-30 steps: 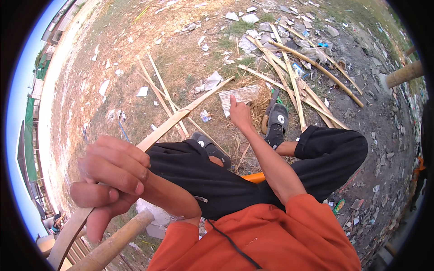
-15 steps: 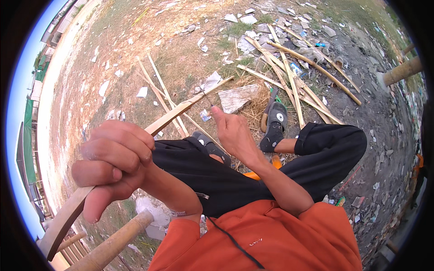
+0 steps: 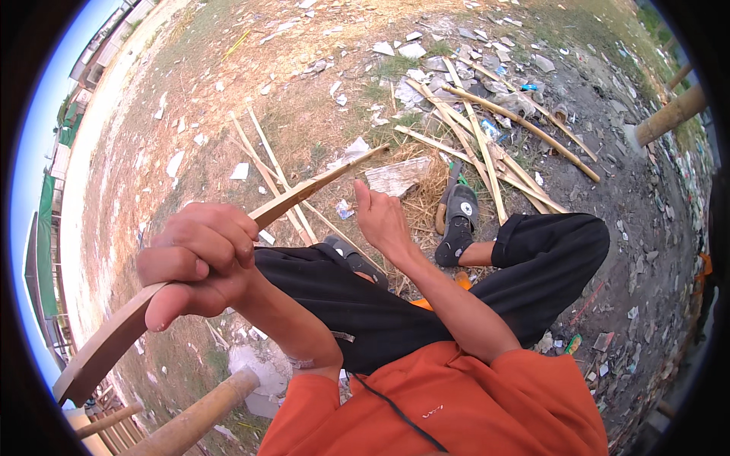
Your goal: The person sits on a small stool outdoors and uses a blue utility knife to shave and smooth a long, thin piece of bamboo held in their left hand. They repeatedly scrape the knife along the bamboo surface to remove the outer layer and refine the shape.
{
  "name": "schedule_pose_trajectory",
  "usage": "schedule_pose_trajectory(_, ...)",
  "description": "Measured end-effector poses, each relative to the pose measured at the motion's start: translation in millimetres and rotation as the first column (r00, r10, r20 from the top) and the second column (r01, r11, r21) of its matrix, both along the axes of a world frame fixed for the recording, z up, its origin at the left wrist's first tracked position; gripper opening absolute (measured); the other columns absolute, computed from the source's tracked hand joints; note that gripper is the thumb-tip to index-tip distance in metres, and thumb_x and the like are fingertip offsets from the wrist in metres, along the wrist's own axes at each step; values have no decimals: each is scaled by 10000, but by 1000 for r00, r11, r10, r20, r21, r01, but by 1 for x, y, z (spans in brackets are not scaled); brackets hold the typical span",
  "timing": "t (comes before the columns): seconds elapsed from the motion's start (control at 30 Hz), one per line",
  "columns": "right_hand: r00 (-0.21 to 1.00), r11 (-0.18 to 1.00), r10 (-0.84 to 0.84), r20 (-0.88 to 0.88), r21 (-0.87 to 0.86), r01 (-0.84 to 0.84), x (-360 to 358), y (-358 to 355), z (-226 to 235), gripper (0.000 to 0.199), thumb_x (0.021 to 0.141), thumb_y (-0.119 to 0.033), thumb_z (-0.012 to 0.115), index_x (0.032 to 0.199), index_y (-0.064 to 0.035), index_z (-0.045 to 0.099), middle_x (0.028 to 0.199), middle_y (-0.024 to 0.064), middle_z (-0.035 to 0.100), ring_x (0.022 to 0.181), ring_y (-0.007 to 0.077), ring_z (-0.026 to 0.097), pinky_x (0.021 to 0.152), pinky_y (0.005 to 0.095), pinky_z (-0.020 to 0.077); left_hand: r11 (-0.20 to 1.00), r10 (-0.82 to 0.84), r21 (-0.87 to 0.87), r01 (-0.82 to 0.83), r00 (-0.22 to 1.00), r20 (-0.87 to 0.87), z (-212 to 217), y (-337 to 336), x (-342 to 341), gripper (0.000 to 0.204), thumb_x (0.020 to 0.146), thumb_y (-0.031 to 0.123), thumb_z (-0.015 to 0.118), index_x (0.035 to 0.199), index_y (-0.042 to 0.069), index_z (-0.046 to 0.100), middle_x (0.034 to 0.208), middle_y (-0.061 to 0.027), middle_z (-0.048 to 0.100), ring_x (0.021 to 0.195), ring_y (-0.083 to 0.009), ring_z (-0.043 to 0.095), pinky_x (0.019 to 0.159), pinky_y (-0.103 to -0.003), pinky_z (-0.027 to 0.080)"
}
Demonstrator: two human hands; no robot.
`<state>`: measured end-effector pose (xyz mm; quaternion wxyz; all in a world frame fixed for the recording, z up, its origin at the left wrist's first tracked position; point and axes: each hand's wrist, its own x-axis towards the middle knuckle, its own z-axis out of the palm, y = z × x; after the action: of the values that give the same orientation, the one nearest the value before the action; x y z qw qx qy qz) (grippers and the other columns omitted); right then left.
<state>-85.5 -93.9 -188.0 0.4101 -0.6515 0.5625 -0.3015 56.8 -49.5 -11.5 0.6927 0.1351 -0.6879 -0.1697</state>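
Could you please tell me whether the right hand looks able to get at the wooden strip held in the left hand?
Probably yes: the right hand is near the far part of the wooden strip, with nothing visible between them, though depth is uncertain.

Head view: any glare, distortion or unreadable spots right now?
Head view: the pale ground at far left looks washed out; head view: fisheye bending toward the rim, corners black; head view: the left hand looms large, gripping the wooden strip; head view: anything in the right hand can't be made out.
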Motion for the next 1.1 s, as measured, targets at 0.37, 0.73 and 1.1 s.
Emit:
schedule_pose_trajectory(0.37, 990, 997, 59, -131, 64, -51, -6, -16, -26, 643, 945, -484, 329, 785, 48, 653, 727, 325, 594, 755, 484, 597, 715, 533, 474, 999, -13, 29, 15, 999, -37, 0, 5, 5, 489, 901, 575, 371, 706, 128, 338, 461, 19, 287, 370, -98, 315, 346, -244, 303)
schedule_pose_trajectory(0.73, 995, 991, 64, -74, 119, -55, -5, -18, -40, 650, 950, -477, 299, 807, 46, 658, 793, 313, 609, 819, 470, 592, 794, 527, 446, 1000, 5, 0, -5, 1000, -11, -1, 1, -5, 489, 891, 583, 382, 699, 137, 328, 464, 31, 282, 366, -86, 304, 341, -222, 283)
schedule_pose_trajectory(1.1, 995, 987, 10, -101, 160, 6, -1, -47, -85, 666, 942, -483, 315, 822, 83, 645, 789, 333, 599, 848, 489, 583, 804, 525, 449, 999, -29, -45, 28, 999, -19, 0, -2, 6, 506, 903, 565, 380, 712, 98, 348, 461, -1, 348, 319, -114, 376, 284, -253, 367)
